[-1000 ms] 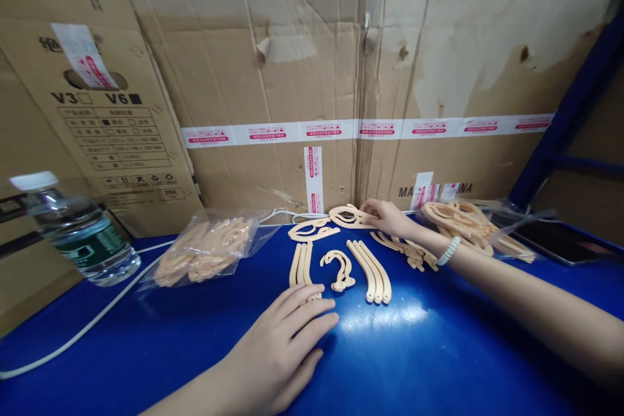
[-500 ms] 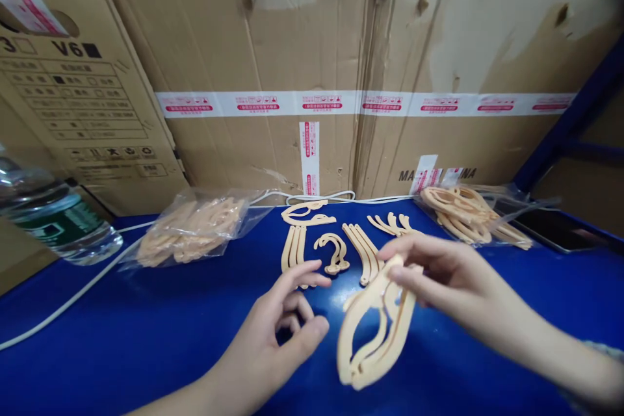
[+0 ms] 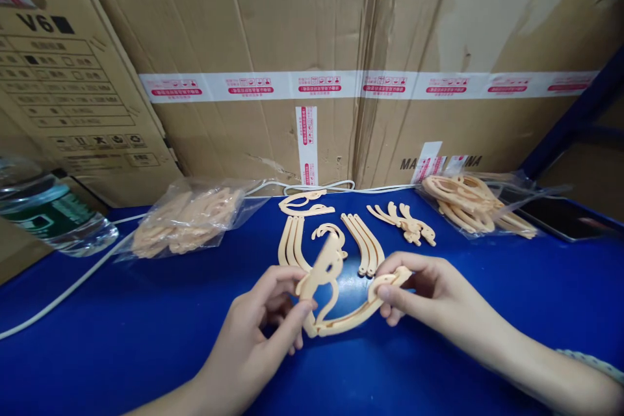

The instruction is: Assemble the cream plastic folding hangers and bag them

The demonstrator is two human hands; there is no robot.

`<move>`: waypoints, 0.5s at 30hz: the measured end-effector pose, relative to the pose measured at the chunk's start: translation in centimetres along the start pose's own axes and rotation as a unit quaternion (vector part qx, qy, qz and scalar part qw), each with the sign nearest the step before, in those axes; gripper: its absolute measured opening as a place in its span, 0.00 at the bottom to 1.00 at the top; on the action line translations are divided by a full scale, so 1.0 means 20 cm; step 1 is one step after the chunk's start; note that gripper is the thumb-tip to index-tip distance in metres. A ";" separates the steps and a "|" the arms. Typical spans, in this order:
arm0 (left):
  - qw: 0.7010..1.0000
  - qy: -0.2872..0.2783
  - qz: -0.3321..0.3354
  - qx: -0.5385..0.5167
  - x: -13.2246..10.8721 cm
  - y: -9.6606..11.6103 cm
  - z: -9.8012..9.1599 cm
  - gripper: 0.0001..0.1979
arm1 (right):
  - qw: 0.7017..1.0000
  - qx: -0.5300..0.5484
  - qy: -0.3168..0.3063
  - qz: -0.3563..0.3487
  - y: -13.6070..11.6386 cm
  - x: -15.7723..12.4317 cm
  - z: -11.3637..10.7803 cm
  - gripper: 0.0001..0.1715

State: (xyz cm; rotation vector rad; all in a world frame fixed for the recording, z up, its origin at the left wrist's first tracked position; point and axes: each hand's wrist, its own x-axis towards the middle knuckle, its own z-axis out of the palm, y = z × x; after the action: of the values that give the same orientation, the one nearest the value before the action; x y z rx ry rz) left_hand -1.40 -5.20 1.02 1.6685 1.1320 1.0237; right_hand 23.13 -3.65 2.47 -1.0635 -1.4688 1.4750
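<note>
A pale wooden folding hanger (image 3: 348, 323) is spread between my two hands above the blue table, its curved arms meeting at a joint at the bottom. My left hand (image 3: 266, 318) pinches its left arm. On the other side, my right hand (image 3: 419, 289) grips the right arm near its end. Just beyond lie curved wooden strips (image 3: 292, 240) on the left, hook-shaped pieces (image 3: 327, 229) partly hidden behind the hanger, and more strips (image 3: 363, 244) on the right. Farther back are a similar hanger piece (image 3: 312, 209) and a group of small branching pieces (image 3: 407, 224).
A clear bag of wooden parts (image 3: 188, 221) lies at left, another bag (image 3: 468, 201) at right beside a dark phone (image 3: 560, 218). A water bottle (image 3: 53, 214) stands far left near a white cable (image 3: 63, 299). Cardboard boxes (image 3: 234, 136) wall off the back.
My left hand has taken hold of the hanger's left arm. The hanger has been opened wider and turned, and the view has shifted slightly.
</note>
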 end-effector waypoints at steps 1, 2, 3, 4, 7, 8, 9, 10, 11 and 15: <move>1.000 0.016 0.010 -0.002 0.00 0.01 -0.01 0.07 | 1.000 -0.006 0.022 -0.012 0.00 0.00 -0.01 0.17; 0.999 0.027 0.020 -0.002 0.00 0.02 -0.02 0.06 | 0.999 -0.009 0.045 -0.025 0.00 0.00 -0.02 0.16; 0.999 0.034 0.030 0.000 0.00 0.02 -0.03 0.05 | 0.997 -0.008 0.066 -0.036 0.00 -0.01 -0.03 0.16; 0.999 0.039 0.038 0.004 0.00 0.03 -0.04 0.05 | 0.996 0.002 0.083 -0.043 0.00 -0.01 -0.03 0.15; 0.998 0.046 0.038 0.028 0.01 0.04 -0.06 0.06 | 0.990 0.070 0.113 -0.039 0.00 0.00 -0.05 0.15; 0.998 0.044 0.033 0.034 0.02 0.04 -0.06 0.06 | 0.988 0.096 0.112 -0.033 0.00 0.00 -0.05 0.15; 0.998 0.038 0.027 0.035 0.02 0.04 -0.06 0.07 | 0.987 0.118 0.106 -0.025 0.01 0.00 -0.05 0.15; 0.999 0.026 0.021 0.033 0.02 0.04 -0.06 0.08 | 0.986 0.133 0.097 -0.016 0.01 0.01 -0.04 0.16; 0.999 0.009 0.017 0.030 0.02 0.04 -0.06 0.09 | 0.986 0.141 0.085 -0.005 0.02 0.01 -0.04 0.16; 0.992 -0.101 0.058 0.041 0.02 0.04 -0.04 0.08 | 0.989 0.139 0.052 -0.007 0.04 0.01 0.01 0.16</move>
State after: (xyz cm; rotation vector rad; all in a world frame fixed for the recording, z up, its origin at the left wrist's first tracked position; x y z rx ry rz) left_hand -1.89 -4.87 2.13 1.8762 0.9661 0.8665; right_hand 22.97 -3.62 1.60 -0.9420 -1.1559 1.5380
